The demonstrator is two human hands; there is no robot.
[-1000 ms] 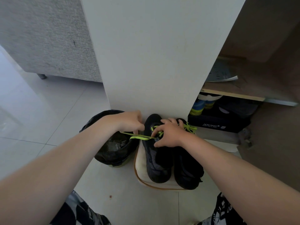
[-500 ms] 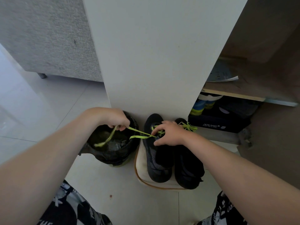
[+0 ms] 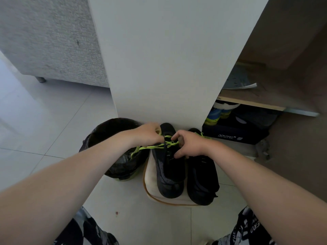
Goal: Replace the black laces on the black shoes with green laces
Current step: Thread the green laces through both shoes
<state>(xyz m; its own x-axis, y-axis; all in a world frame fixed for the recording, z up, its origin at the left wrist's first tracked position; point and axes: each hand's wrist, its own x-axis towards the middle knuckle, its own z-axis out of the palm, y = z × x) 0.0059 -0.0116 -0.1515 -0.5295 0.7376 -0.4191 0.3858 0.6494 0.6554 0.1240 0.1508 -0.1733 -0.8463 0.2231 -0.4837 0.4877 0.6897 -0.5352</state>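
Two black shoes stand side by side on a pale mat (image 3: 150,183) against a white panel. The left shoe (image 3: 169,174) has a bright green lace (image 3: 154,147) running across its upper part. My left hand (image 3: 147,134) pinches that lace just left of the shoe's top. My right hand (image 3: 190,145) rests on the same shoe, its fingers curled at the lace. A loose end of the lace trails left over the bin. The right shoe (image 3: 201,179) carries a tied green lace (image 3: 201,134) near its far end.
A bin lined with a black bag (image 3: 113,156) stands left of the shoes. An open cupboard on the right holds a black shoebox (image 3: 233,135) and other shoes. A grey sofa (image 3: 49,41) stands at the back left. White floor tiles lie around.
My left hand has come back from over the bin to the left shoe's top, bringing the green lace with it. My right hand stays on the shoe.
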